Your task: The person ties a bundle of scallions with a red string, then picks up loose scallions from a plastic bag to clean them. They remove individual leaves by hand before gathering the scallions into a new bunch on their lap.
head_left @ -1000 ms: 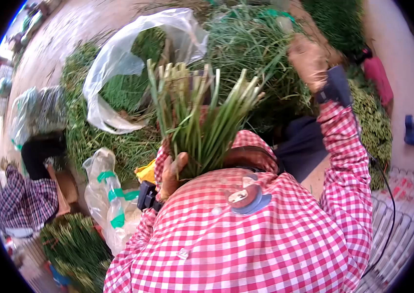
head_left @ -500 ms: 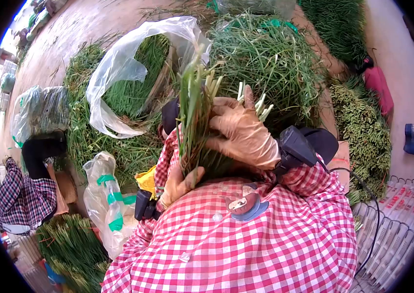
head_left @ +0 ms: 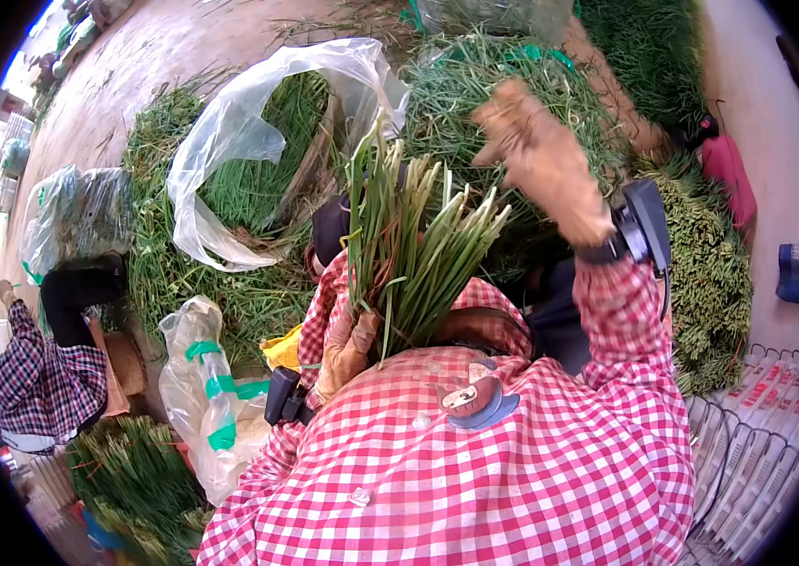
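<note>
Bundle of long green stalks with pale ends (head_left: 426,257), fanned out between the two hands, right hand (head_left: 546,165) blurred and apart from its tips, fingers loosely extended, left hand (head_left: 347,354) gripping its lower left side

A produce-sorting work area, apparently: loose greens (head_left: 447,104) heap on the pale floor (head_left: 102,108), neat bundles (head_left: 709,292) lie toward its right edge, a co-worker (head_left: 46,377) near its left.
</note>
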The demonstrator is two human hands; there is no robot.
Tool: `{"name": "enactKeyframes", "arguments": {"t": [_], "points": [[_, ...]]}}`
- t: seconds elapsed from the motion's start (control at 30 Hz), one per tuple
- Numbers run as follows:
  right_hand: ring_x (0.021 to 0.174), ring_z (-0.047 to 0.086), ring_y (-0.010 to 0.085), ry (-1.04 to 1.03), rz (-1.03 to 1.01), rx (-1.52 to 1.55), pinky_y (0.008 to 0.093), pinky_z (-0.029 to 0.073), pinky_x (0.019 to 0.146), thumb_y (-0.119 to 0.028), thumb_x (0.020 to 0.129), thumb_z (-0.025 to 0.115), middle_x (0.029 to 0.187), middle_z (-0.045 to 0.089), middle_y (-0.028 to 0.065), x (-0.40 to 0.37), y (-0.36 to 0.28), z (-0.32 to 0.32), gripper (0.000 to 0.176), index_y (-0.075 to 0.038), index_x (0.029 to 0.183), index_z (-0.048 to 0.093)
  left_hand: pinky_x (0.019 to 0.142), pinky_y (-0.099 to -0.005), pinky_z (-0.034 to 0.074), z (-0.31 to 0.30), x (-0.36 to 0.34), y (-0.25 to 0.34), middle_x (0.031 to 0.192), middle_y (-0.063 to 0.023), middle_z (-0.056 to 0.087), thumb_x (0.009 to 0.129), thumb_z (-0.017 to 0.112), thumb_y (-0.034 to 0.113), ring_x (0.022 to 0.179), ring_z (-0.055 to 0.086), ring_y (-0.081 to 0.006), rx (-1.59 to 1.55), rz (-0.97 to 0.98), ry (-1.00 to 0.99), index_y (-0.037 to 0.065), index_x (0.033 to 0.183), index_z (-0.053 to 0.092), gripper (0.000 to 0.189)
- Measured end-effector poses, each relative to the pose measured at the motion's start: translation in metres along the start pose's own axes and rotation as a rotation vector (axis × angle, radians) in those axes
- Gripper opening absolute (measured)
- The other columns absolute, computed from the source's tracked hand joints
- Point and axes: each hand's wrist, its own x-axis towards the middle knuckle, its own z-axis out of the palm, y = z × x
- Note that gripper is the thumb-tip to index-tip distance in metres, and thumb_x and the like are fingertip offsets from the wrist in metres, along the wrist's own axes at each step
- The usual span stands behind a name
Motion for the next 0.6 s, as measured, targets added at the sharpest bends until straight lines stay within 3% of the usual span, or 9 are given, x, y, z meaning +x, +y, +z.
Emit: {"name": "enactKeyframes", "arguments": {"t": [0.07, 0.13, 0.17, 0.23, 0.33, 0.37, 0.43, 0.5, 0.6], "points": [[0.070, 0.064, 0.0175, -0.370, 0.122, 0.242, 0.0316, 0.055, 0.067, -0.044, 0.082, 0.066, 0.110, 0.061, 0.0184, -0.039, -0.036, 0.012, 0.072, -0.001, 0.132, 0.035, 0.095, -0.0302, 0.041, -0.002, 0.003, 0.001, 0.126, -0.0049, 0.052, 0.091, 0.059, 0.029, 0.111, 0.051, -0.0150, 0.001, 0.021, -0.036, 0.007, 0.137, 0.039, 0.056], [0.077, 0.065, 0.0257, -0.450, 0.199, 0.057, 0.0375, 0.055, 0.077, -0.049, 0.068, 0.076, 0.119, 0.054, 0.0256, -0.044, -0.022, 0.044, 0.099, 0.005, 0.135, 0.028, 0.095, -0.0303, 0.041, -0.001, 0.007, 0.003, 0.127, -0.0050, 0.052, 0.090, 0.059, 0.029, 0.111, 0.051, -0.0151, -0.007, 0.020, -0.057, 0.006, 0.138, 0.039, 0.056], [0.091, 0.063, 0.0320, -0.361, 0.040, -0.158, 0.0403, 0.052, 0.085, -0.047, 0.071, 0.074, 0.119, 0.054, 0.0245, -0.049, -0.015, 0.059, 0.094, 0.003, 0.136, 0.029, 0.096, -0.0304, 0.041, -0.001, 0.007, 0.004, 0.127, -0.0051, 0.052, 0.090, 0.059, 0.030, 0.112, 0.051, -0.0152, -0.013, 0.016, -0.063, 0.006, 0.138, 0.038, 0.057], [0.102, 0.059, 0.0332, -0.364, -0.018, 0.050, 0.0422, 0.049, 0.090, -0.043, 0.077, 0.070, 0.117, 0.056, 0.0237, -0.049, 0.002, 0.073, 0.085, 0.000, 0.138, 0.028, 0.096, -0.0305, 0.040, -0.002, 0.009, 0.005, 0.127, -0.0052, 0.051, 0.090, 0.059, 0.030, 0.112, 0.050, -0.0154, -0.023, 0.008, -0.071, 0.006, 0.138, 0.038, 0.058], [0.060, 0.058, 0.0113, -0.387, -0.043, -0.004, 0.0276, 0.051, 0.057, -0.038, 0.084, 0.064, 0.075, 0.062, 0.0059, -0.046, -0.004, 0.062, 0.055, -0.002, 0.121, 0.046, 0.096, -0.0306, 0.040, -0.002, 0.007, 0.007, 0.128, -0.0054, 0.051, 0.090, 0.060, 0.031, 0.112, 0.050, -0.0156, -0.046, -0.015, -0.070, 0.006, 0.138, 0.038, 0.059], [0.092, 0.060, 0.0274, -0.527, 0.184, -0.041, 0.0426, 0.048, 0.085, -0.028, 0.088, 0.060, 0.095, 0.064, 0.0167, -0.040, -0.013, 0.051, 0.046, 0.001, 0.120, 0.048, 0.096, -0.0307, 0.040, -0.002, 0.008, 0.007, 0.128, -0.0054, 0.051, 0.089, 0.060, 0.031, 0.112, 0.050, -0.0157, -0.058, -0.020, -0.070, 0.006, 0.138, 0.038, 0.059], [0.088, 0.060, 0.0238, -0.504, 0.010, -0.190, 0.0408, 0.049, 0.084, -0.026, 0.087, 0.060, 0.095, 0.064, 0.0149, -0.028, 0.004, 0.042, 0.040, 0.002, 0.115, 0.054, 0.097, -0.0308, 0.040, -0.002, 0.008, 0.007, 0.128, -0.0055, 0.051, 0.089, 0.060, 0.032, 0.113, 0.050, -0.0158, -0.072, -0.025, -0.073, 0.006, 0.138, 0.038, 0.060], [0.086, 0.061, 0.0218, -0.433, 0.042, -0.196, 0.0386, 0.050, 0.079, -0.023, 0.088, 0.060, 0.097, 0.066, 0.0134, -0.014, 0.023, 0.032, 0.032, -0.003, 0.113, 0.062, 0.097, -0.0309, 0.040, -0.001, 0.008, 0.006, 0.128, -0.0056, 0.051, 0.089, 0.061, 0.033, 0.113, 0.050, -0.0160, -0.083, -0.025, -0.080, 0.006, 0.138, 0.037, 0.061], [0.070, 0.058, 0.0102, -0.306, 0.014, -0.080, 0.0256, 0.047, 0.060, -0.025, 0.087, 0.063, 0.083, 0.067, 0.0044, 0.002, 0.019, 0.001, 0.023, -0.008, 0.103, 0.068, 0.097, -0.0310, 0.040, -0.001, 0.010, 0.006, 0.129, -0.0058, 0.050, 0.088, 0.061, 0.033, 0.113, 0.049, -0.0162, -0.092, -0.028, -0.085, 0.005, 0.138, 0.037, 0.062]]}}
